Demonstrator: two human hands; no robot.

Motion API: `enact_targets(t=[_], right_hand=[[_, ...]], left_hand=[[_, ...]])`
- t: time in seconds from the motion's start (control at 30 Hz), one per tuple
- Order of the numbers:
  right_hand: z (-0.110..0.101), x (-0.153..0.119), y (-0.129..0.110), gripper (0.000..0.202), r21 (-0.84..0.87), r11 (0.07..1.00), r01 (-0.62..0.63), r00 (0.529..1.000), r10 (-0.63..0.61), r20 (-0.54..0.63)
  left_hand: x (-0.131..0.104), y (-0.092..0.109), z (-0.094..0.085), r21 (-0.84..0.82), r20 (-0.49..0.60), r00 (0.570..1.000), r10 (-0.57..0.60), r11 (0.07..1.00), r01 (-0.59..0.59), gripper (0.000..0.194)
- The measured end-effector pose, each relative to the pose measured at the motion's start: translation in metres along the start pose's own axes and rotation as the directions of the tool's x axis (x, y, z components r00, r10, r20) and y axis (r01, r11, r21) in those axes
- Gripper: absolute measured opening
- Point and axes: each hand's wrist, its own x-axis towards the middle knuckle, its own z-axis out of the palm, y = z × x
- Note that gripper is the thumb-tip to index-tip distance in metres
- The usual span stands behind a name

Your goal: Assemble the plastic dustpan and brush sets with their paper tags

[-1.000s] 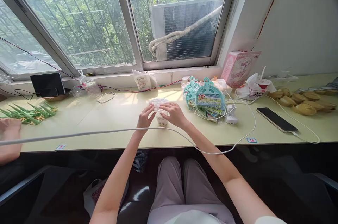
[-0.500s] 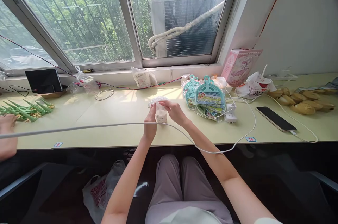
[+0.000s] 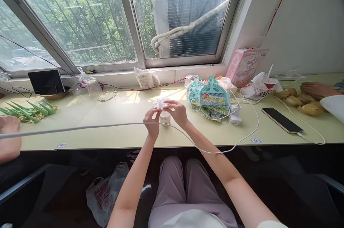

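A small white cup (image 3: 165, 118) with faint print stands on the pale yellow table, between and just behind my two hands. Thin, crumpled clear plastic (image 3: 160, 103) sits above the cup, pinched by fingers from both sides. My left hand (image 3: 152, 122) has its thumb and fingertips closed on the plastic's left edge. From the right, my right hand (image 3: 176, 112) grips the plastic with bent fingers. A white cable passes in front of the cup and my left hand.
Teal dustpan sets (image 3: 213, 97) in plastic wrap lie right, beside a white power adapter (image 3: 235, 115). Further right are a phone (image 3: 282, 120), yellow-brown objects (image 3: 310, 108) and another person's hand (image 3: 313, 89). Green stalks (image 3: 32, 110) and a person's hand (image 3: 10, 124) are far left.
My left fingers have risen and curled over the plastic, which is more bunched up. At the far right, another person's hand has come in over the yellow-brown objects.
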Motion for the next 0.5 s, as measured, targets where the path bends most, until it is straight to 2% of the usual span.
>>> enact_targets(t=[0.1, 0.27, 0.37, 0.5], right_hand=[[0.001, -0.004, 0.007, 0.009, -0.082, 0.997, -0.008, 1.000, 0.006, -0.022], [0.010, -0.017, 0.018, 0.019, 0.072, 0.997, 0.042, 0.998, -0.045, 0.036], [0.017, -0.029, 0.020, 0.023, 0.055, 0.996, 0.070, 0.997, -0.071, 0.020], [0.025, -0.041, 0.025, 0.033, -0.036, 0.997, 0.075, 0.996, -0.073, 0.047]], left_hand=[[0.000, -0.003, -0.001, 0.065, -0.015, 0.998, 0.065, 0.996, -0.064, 0.008], [-0.009, -0.011, 0.001, 0.073, 0.018, 0.979, 0.202, 0.976, -0.203, 0.014], [-0.018, -0.019, 0.004, 0.101, 0.058, 0.956, 0.287, 0.951, -0.292, 0.024], [-0.029, -0.027, 0.004, 0.144, 0.151, 0.954, 0.258, 0.949, -0.279, 0.033]])
